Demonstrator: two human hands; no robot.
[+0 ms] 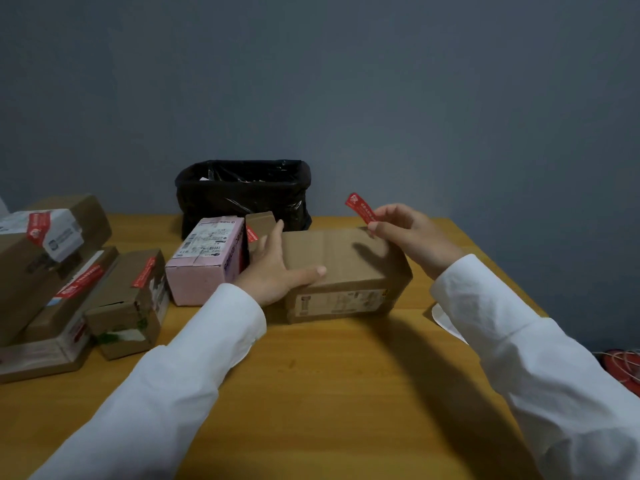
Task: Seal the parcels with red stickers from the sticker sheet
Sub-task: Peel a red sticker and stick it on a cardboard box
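1. Our right grip (407, 233) pinches a narrow red paper sticker (360, 208) between thumb and fingertips, holding it in the air just above the far right corner of the plain brown cardboard parcel (341, 271).
2. Our left grip (280, 268) is released: the fingers lie straight and spread, the palm pressing on the left end of the parcel's top face, with the thumb stretched along the top near the front edge.
3. We see the brown parcel lying flat on the yellow wooden worktop (311, 375), its long side towards us and a printed label on the front face.
4. Just left of it stands a pale pink carton (204, 261) with a white shipping label on top, and behind our left fingers a small brown box (259, 221) carries a red sticker on its side.
5. At the far left we see a heap of brown cardboard parcels (69, 282), several of them already bearing red stickers across their flaps.
6. Behind the boxes, against the grey wall, sits a bin lined with a black plastic bag (242, 192).
7. A white sheet (446, 322) shows on the worktop, partly hidden under our right white sleeve (519, 358); we cannot tell whether it is the sticker sheet.
8. A red object with pale cord (623, 370) lies off the worktop's right edge.
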